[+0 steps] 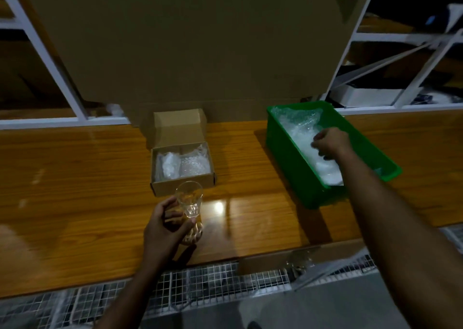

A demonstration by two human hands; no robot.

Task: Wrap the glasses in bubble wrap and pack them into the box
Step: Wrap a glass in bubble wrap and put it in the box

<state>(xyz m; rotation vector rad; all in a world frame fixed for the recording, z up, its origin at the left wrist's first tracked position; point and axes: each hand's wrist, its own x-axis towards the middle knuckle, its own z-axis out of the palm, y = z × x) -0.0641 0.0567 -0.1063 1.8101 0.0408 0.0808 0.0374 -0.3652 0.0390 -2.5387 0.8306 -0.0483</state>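
Fingers (172,204) of the left hand (165,224) curl round the bare glass (189,204), just in front of the box (183,180). Right of the box, the right hand (329,144) pinches bubble wrap (299,133) in the green bin (295,163); best lift one sheet clear. Glossy wooden table (75,190), white racking (390,37) behind.

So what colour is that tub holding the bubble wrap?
Green tub, clearest in the head view.

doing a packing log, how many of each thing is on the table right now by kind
bare glass, held by the left hand: 1
wrapped bundles in the cardboard box: 2
cardboard box: 1
green bin of bubble wrap, right hand reaching in: 1
total: 5
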